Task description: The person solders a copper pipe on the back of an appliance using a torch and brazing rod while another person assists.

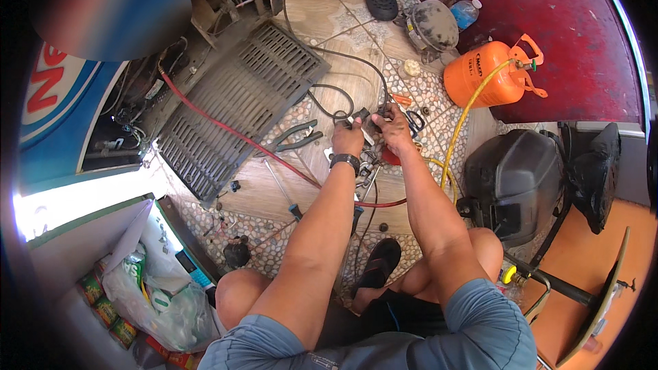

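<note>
Evidently, both hands meet over the tiled floor [322, 171], around a small dark part [370, 123] with a thin black cord [377, 68] running up to it from the far side. The left hand [348, 138] has its fingers curled in and seems to pinch the part's left end, though knuckles hide the exact contact; the right hand [394, 129] pinches its right side between thumb and fingertips.

The part looks light and hard, perhaps slick if there is grease on it, so its solid body is probably the safest place to hold. The cord seems bendy yet springy, looping toward the left hand, and would likely tug on a loose grip; supporting it close to the part should spare the joint, which may be the most fragile spot.

Left of the hands lie pliers [298, 138], and beyond them a broad slotted panel [247, 89], stiff-looking. A red hose [226, 127] crosses from that panel toward the near side of the hands. Farther right stands an orange cylinder [480, 79] with a yellow hose [465, 116].
</note>
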A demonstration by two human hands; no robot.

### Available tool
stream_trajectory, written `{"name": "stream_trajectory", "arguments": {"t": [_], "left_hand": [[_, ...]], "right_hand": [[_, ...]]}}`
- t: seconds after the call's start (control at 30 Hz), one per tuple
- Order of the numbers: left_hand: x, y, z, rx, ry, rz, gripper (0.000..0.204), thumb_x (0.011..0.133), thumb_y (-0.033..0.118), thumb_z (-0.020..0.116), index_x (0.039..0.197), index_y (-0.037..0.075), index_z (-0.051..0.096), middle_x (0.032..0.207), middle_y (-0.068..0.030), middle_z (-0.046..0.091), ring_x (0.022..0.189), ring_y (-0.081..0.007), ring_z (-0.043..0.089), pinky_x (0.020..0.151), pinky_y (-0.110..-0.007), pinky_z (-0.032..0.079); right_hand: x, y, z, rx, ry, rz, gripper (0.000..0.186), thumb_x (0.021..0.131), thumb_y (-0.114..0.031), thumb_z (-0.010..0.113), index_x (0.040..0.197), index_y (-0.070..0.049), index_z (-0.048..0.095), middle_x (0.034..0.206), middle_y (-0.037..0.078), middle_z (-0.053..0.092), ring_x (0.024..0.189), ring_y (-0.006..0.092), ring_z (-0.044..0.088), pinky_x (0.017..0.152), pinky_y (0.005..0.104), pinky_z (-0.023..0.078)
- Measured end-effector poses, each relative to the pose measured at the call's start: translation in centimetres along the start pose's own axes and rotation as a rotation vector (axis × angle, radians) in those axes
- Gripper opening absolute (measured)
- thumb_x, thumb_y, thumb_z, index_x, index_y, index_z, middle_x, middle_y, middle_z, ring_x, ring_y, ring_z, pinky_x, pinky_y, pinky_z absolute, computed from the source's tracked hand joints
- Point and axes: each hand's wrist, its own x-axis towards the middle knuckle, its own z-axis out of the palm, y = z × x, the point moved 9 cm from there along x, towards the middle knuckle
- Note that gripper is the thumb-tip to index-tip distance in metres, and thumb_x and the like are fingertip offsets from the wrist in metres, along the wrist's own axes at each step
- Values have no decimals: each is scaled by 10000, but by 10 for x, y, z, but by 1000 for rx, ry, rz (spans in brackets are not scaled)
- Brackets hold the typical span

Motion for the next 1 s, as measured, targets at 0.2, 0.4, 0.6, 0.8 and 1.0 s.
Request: {"name": "stream_trajectory", "arguments": {"t": [0.2, 0.4, 0.6, 0.8, 1.0], "left_hand": [[36, -40, 9, -330, -116, -50, 344, 979, 203, 667, 1212, -32, 573, 1070, -138, 678, 850, -249, 694, 645, -381, 616], [17, -29, 10, -307, -161, -20, 376, 966, 318, 659, 1144, -13, 650, 1018, -227, 711, 899, -381, 689, 808, -462, 520], [-4, -12, -13, -107, 62, -10, 404, 947, 344, 662, 1121, -21, 648, 1085, -307, 673, 1048, -491, 631, 896, -520, 497], [-22, 0, -18, -72, 79, -136, 430, 939, 340, 687, 1178, -12, 629, 1103, -297, 682, 1088, -459, 641, 911, -491, 501], [-30, 9, -15, -59, 17, -124, 494, 943, 387, 672, 1233, -5, 591, 1155, -294, 676, 1112, -468, 636, 948, -502, 493]], "right_hand": [[-2, -17, 20, -99, -1, -63, 471, 863, -175, 791, 1244, -9, 571, 1126, 159, 666, 1019, 237, 636, 890, 350, 513], [10, 10, 20, -167, -6, -84, 538, 852, -204, 802, 1283, -14, 541, 1199, 190, 661, 1125, 274, 629, 951, 379, 501], [-9, 5, 25, -285, -34, -126, 518, 866, -202, 784, 1247, 2, 500, 1215, 212, 660, 1100, 284, 645, 953, 371, 498], [-6, -20, 25, -572, -94, -153, 466, 898, -163, 742, 1237, 7, 472, 1165, 200, 679, 1039, 273, 649, 924, 365, 489], [-9, -5, 22, -184, -95, -16, 497, 927, -173, 718, 1312, -6, 451, 1193, 207, 665, 1089, 282, 627, 953, 364, 471]]}}
